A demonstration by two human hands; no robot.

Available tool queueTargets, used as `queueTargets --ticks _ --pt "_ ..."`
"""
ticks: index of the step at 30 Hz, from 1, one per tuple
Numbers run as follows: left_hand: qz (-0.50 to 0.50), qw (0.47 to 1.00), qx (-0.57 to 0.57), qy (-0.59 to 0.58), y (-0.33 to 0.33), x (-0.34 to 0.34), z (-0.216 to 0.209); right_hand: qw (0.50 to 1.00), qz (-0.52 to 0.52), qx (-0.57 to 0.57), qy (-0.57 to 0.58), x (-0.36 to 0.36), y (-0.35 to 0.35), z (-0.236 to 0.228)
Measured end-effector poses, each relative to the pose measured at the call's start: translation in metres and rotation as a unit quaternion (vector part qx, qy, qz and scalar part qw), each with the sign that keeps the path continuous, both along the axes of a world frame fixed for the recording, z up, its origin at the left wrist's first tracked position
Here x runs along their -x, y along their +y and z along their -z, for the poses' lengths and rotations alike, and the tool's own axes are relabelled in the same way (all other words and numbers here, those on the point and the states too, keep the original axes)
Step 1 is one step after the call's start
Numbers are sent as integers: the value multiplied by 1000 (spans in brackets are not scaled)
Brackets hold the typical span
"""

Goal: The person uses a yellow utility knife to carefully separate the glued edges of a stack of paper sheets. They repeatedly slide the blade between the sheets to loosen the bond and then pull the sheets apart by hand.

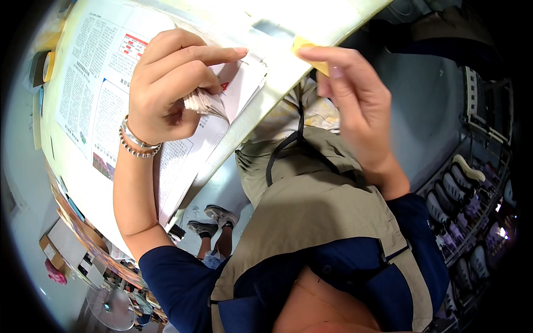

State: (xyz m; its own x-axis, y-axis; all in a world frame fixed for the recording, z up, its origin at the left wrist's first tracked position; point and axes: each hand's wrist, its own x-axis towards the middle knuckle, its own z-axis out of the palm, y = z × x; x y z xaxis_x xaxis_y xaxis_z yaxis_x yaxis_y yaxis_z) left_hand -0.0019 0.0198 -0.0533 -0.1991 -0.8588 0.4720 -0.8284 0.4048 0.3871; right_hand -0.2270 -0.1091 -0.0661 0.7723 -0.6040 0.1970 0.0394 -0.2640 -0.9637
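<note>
My left hand [166,91] is closed on the curled-up edge of a stack of newspaper sheets [94,72], which lies on the pale table. The bent layers show below its fingers, and its index finger stretches toward the table's edge. A bracelet and a beaded band circle that wrist. Just past the table edge, my right hand [358,94] is raised, pinching a small, thin yellow piece [304,45] between thumb and fingers. What the yellow piece is made of, I cannot tell. The right hand is apart from the newspapers and slightly blurred.
The table edge [216,161] runs diagonally in front of my beige apron [316,205]. A yellow tape roll [49,66] is at the far left. Racks of shoes [455,188] stand at the right. Beyond the table are a person's sneakers [222,215] and a fan [111,307].
</note>
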Motion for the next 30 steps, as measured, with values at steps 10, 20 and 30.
queueTargets --ticks 10,20,30 --pt "4 999 33 3 4 -1 -3 984 28 175 15 -41 22 8" --pt "5 998 61 11 7 -7 -1 997 8 17 70 -53 24 6" --pt "5 997 74 -1 9 -9 -3 974 70 210 38 -48 22 4"
